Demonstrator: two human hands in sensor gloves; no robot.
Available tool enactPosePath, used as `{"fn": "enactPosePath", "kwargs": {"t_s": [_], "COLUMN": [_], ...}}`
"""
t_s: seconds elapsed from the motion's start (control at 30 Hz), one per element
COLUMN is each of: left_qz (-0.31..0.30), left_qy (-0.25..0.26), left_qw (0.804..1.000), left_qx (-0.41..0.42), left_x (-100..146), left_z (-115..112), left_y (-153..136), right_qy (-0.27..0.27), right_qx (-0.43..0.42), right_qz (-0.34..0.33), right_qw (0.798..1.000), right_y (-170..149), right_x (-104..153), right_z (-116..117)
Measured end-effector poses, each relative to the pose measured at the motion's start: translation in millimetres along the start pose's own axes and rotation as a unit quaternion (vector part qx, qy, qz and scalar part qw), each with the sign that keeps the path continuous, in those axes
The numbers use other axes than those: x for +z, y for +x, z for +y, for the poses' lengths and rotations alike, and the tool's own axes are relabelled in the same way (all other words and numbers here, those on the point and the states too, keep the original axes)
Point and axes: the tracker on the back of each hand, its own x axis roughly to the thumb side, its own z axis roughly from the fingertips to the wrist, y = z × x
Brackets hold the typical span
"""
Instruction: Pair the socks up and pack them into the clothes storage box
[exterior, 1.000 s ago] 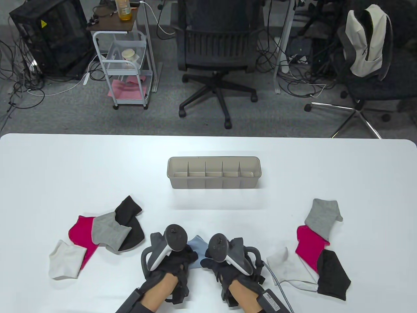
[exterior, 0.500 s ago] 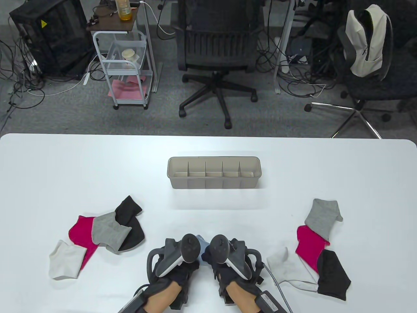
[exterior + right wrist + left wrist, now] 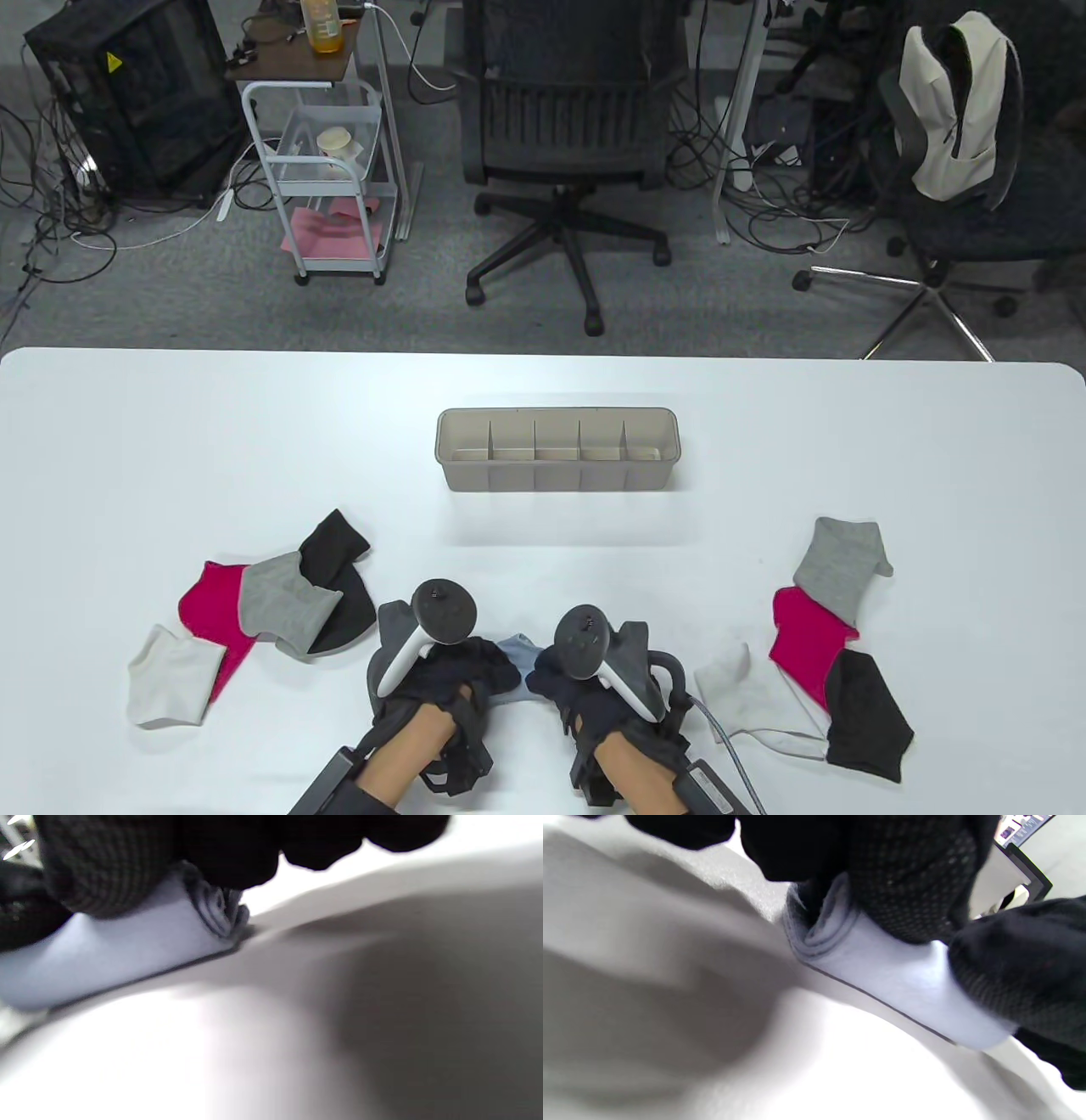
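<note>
Socks, light-blue (image 3: pixel 517 671), sit rolled at lower centre, left hand (image 3: pixel 454 692) and right hand (image 3: pixel 585 692) both pinching the roll; slack fingers could let it unwind.

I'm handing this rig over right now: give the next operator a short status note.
Left hand and right hand: both grip the rolled light blue socks on the table, near the front edge.
Storage box: mid-table, all compartments empty.
Left pile: white, pink, grey, black socks. Right pile: the same four colours.
Done: blue pair rolled.
Left: box it, then pair and pack the rest.
</note>
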Motion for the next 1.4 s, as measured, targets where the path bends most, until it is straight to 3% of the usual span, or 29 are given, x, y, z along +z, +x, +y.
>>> {"fn": "enactPosePath", "kwargs": {"t_s": [0.13,0.23,0.3,0.4,0.5,0.57,0.67,0.73,0.87,0.97,1.03,1.2,1.27,1.4], "left_qz": [-0.015,-0.05,-0.067,-0.074,-0.08,-0.07,-0.055,-0.036,0.007,0.011,0.004,-0.054,-0.071,-0.072], "left_qy": [0.097,0.127,0.116,0.065,0.079,0.066,0.035,-0.013,-0.071,-0.025,0.037,0.133,0.117,0.071], "left_qw": [0.991,0.979,0.972,0.978,0.975,0.983,0.996,0.999,0.995,0.998,0.999,0.984,0.978,0.982], "left_qx": [-0.088,-0.149,-0.195,-0.185,-0.194,-0.155,-0.067,-0.009,0.075,0.047,-0.009,-0.109,-0.159,-0.161], "left_x": [10.2,25.9,32.4,31.6,23.1,17.4,6.8,-0.1,-2.8,-1.1,4.0,21.3,28.4,29.7], "left_z": [-3.0,-4.6,-8.3,-16.5,-15.0,-12.3,-5.7,-3.2,-1.9,-1.3,-2.6,-5.7,-8.6,-15.8], "left_y": [15.9,35.5,41.7,37.7,31.8,24.8,12.2,2.8,-11.3,-7.4,2.7,32.4,37.9,34.9], "right_qy": [-0.04,-0.054,-0.052,-0.051,-0.055,-0.059,-0.056,-0.059,0.0,-0.014,-0.025,-0.059,-0.068,-0.076], "right_qx": [0.031,0.046,0.038,0.028,0.012,0.037,0.14,0.126,0.053,0.035,0.036,0.064,0.068,0.058], "right_qz": [-0.001,-0.008,-0.004,-0.005,-0.035,-0.051,-0.068,-0.074,-0.033,-0.012,-0.003,-0.015,-0.017,-0.022], "right_qw": [0.999,0.997,0.998,0.998,0.998,0.996,0.986,0.987,0.998,0.999,0.999,0.996,0.995,0.995], "right_y": [3.9,7.0,5.8,4.3,5.7,8.2,7.8,8.3,4.2,1.7,3.0,9.3,9.3,9.2], "right_x": [-1.2,1.9,2.8,2.6,6.8,12.2,16.0,14.0,6.9,3.3,1.2,2.5,3.8,4.9], "right_z": [0.2,1.1,1.9,2.3,-2.9,-9.0,-6.3,-3.9,-4.2,-1.7,-0.1,2.1,3.0,2.5]}}
